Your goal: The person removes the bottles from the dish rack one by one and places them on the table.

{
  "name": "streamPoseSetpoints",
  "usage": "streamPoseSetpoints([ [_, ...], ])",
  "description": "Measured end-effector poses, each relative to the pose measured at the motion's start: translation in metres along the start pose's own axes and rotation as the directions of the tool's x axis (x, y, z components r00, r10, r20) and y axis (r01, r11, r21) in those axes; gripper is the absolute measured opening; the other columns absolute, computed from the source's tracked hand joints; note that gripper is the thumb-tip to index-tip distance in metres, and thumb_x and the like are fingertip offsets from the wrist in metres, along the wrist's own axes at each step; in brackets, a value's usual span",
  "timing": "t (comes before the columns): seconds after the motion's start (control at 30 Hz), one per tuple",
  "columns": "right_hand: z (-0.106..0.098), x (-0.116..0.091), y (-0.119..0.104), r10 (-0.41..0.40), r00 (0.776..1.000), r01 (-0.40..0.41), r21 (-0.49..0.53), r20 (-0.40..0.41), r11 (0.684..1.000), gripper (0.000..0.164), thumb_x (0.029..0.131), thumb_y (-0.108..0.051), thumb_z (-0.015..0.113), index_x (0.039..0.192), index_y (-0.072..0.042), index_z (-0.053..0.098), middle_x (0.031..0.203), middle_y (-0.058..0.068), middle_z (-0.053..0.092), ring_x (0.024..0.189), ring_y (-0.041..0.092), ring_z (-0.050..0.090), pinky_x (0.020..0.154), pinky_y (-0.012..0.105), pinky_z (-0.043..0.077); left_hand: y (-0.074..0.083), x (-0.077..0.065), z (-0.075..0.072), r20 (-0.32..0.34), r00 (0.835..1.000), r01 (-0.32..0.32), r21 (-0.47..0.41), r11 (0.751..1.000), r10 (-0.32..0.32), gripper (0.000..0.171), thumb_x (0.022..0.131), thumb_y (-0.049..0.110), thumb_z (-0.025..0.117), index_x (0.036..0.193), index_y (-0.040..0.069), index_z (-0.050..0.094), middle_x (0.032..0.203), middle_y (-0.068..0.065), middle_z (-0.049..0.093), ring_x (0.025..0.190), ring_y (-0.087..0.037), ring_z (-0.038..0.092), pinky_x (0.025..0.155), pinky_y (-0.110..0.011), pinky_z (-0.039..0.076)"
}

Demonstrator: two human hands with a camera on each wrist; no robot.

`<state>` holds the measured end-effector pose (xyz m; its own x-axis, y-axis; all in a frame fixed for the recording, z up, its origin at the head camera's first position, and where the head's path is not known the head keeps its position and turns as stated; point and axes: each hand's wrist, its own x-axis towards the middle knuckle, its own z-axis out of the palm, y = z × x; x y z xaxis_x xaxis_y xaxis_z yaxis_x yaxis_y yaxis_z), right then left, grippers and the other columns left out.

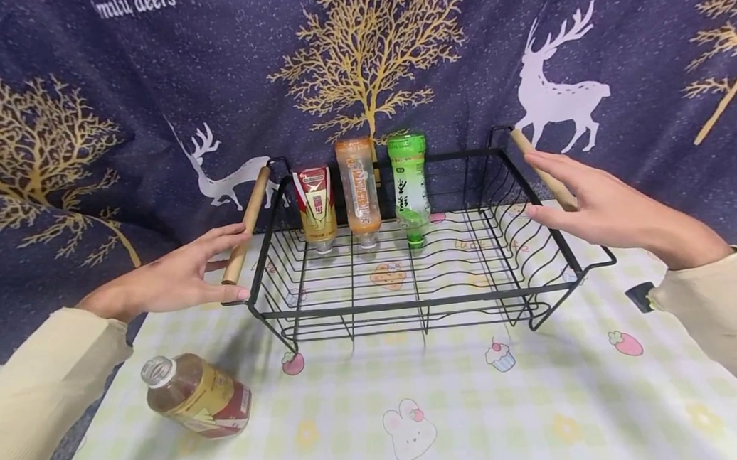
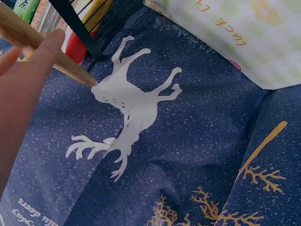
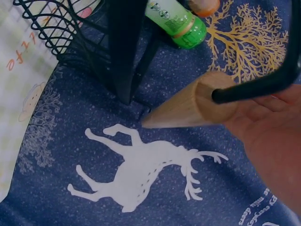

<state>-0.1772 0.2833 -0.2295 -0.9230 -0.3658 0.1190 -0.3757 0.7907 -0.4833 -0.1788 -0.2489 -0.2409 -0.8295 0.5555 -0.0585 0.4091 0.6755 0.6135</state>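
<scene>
The left hand (image 1: 175,275) touches the left wooden handle (image 1: 249,224) of a black wire rack (image 1: 418,303), fingers extended, thumb parted, no closed grip seen. Below that hand, a capped bottle (image 1: 204,402) sits on the surface (image 1: 484,421). The rack stands on the surface; along its back, narrow ends down, are a red-and-gold tube (image 1: 317,205), an orange-topped bottle (image 1: 360,188) and a green-topped bottle (image 1: 410,184). The right hand (image 1: 611,209) lies at the right wooden handle (image 1: 547,175), fingers straight, thumb spread; contact pressure cannot be determined.
</scene>
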Motion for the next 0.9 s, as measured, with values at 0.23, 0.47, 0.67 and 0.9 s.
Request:
streamPoseSetpoints([
  [0.23, 0.003, 0.018, -0.012, -0.012, 0.999, 0.012, -0.010, 0.036, 1.000, 0.081, 0.099, -0.036, 0.063, 0.161, -0.014, 0.016, 0.166, 0.011, 0.008, 0.151, 0.038, 0.005, 0.114, 0.068, 0.015, -0.005, -0.002, 0.001, 0.003, 1.000, -0.004, -0.020, 1.000, 0.004, 0.080, 0.088, 0.010, 0.078, 0.150, -0.009, 0.033, 0.160, -0.024, 0.014, 0.133, -0.054, 0.039, 0.105, -0.060, 0.039],
  [0.47, 0.008, 0.034, -0.026, -0.051, 0.996, 0.051, -0.001, 0.079, 0.999, 0.081, 0.100, -0.038, 0.061, 0.161, -0.011, 0.015, 0.167, 0.011, 0.001, 0.151, 0.035, 0.005, 0.113, 0.067, 0.020, -0.007, 0.000, 0.002, 0.000, 1.000, -0.022, -0.038, 0.999, 0.022, 0.080, 0.087, 0.011, 0.079, 0.150, -0.010, 0.034, 0.160, -0.024, 0.016, 0.137, -0.050, 0.035, 0.106, -0.059, 0.038],
  [0.67, 0.009, 0.035, -0.034, -0.068, 0.989, 0.071, -0.018, 0.134, 0.997, 0.083, 0.099, -0.038, 0.061, 0.160, -0.006, 0.015, 0.165, 0.018, 0.011, 0.152, 0.028, -0.005, 0.115, 0.064, 0.019, -0.011, -0.002, 0.003, -0.010, 0.999, -0.048, -0.032, 0.998, 0.048, 0.081, 0.086, 0.009, 0.080, 0.149, -0.012, 0.033, 0.159, -0.026, 0.017, 0.140, -0.046, 0.030, 0.105, -0.058, 0.038],
  [0.9, -0.005, 0.028, -0.051, -0.065, 0.990, 0.070, -0.036, 0.127, 0.997, 0.082, 0.100, -0.040, 0.060, 0.161, -0.012, 0.014, 0.166, 0.014, 0.007, 0.151, 0.027, -0.005, 0.115, 0.064, 0.018, -0.013, -0.001, 0.002, -0.013, 0.997, -0.076, -0.002, 0.997, 0.076, 0.081, 0.086, 0.009, 0.080, 0.147, -0.014, 0.034, 0.158, -0.027, 0.018, 0.140, -0.046, 0.029, 0.104, -0.060, 0.038],
])
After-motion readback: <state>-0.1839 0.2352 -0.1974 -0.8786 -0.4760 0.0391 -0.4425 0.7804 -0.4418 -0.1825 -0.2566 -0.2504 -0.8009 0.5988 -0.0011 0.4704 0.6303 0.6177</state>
